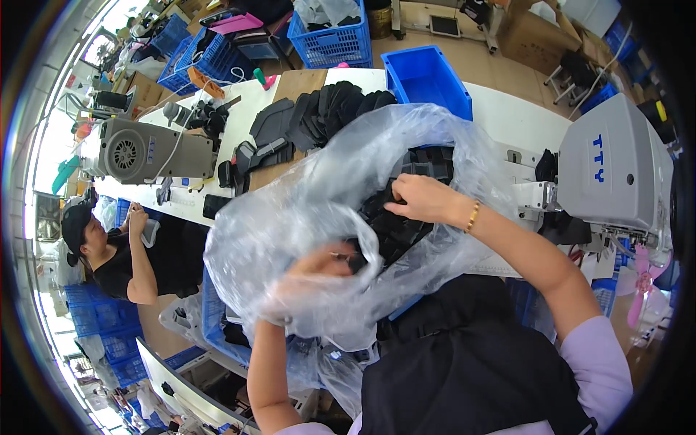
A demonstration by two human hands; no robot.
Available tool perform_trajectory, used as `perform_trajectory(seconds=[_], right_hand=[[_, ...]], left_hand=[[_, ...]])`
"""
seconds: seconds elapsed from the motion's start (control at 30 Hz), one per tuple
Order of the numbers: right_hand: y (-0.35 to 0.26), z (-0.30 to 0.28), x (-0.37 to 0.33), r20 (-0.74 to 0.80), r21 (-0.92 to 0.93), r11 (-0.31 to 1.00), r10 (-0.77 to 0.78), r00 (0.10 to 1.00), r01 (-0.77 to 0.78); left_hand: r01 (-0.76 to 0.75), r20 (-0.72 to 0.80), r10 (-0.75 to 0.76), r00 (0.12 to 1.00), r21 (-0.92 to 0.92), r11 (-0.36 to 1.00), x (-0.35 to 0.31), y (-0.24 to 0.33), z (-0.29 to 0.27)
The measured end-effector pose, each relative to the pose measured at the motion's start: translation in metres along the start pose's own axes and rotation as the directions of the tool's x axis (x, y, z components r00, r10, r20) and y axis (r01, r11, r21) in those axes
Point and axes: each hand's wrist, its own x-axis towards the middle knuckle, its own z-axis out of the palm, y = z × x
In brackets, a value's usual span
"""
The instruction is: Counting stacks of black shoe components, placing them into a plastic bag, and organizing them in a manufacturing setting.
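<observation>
A large clear plastic bag [264, 225] lies spread over the front of the table, bulging with black padded pieces [397, 245] in an overlapping row. At the bag's left part, my left hand [319, 267] shows through the film, smeared by motion, its fingertips close to the near end of the black pieces. My right hand [426, 199] rests against the black pieces from the right, with its fingers curled in and pressed together. What lies between those fingertips is hidden.
Behind the bag, more black pieces [330, 114] lie fanned out beside a blue bin [428, 78]. Grey machines stand at the right [616, 167] and left [148, 151]. A person [130, 250] sits at the left. A phone [214, 206] lies near the table edge.
</observation>
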Motion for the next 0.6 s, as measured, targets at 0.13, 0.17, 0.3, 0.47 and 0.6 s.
perform_trajectory(seconds=[0.13, 0.17, 0.3, 0.47, 0.6], right_hand=[[0.078, 0.022, 0.043, 0.041, -0.156, 0.969, 0.200, 0.979, -0.192], [0.073, 0.015, 0.049, 0.106, -0.145, 0.953, 0.282, 0.953, -0.266], [0.056, 0.007, 0.054, 0.123, -0.142, 0.962, 0.250, 0.961, -0.232], [0.106, 0.003, 0.047, 0.331, 0.074, 0.960, 0.234, 0.914, -0.272], [0.085, 0.018, 0.029, 0.094, -0.088, 0.983, 0.167, 0.981, -0.159]], left_hand=[[-0.483, -0.529, 0.308, 0.791, -0.230, 0.845, 0.040, -0.004, -0.018], [-0.352, -0.520, 0.400, 0.754, 0.193, 0.916, 0.040, -0.025, -0.033], [0.083, -0.256, 0.250, 0.934, 0.834, 0.546, 0.045, -0.080, -0.054], [0.370, -0.302, -0.325, 0.896, 0.106, 0.923, 0.110, -0.085, 0.068], [-0.347, 0.166, 0.487, 0.857, 0.885, 0.310, 0.110, -0.119, 0.069]])
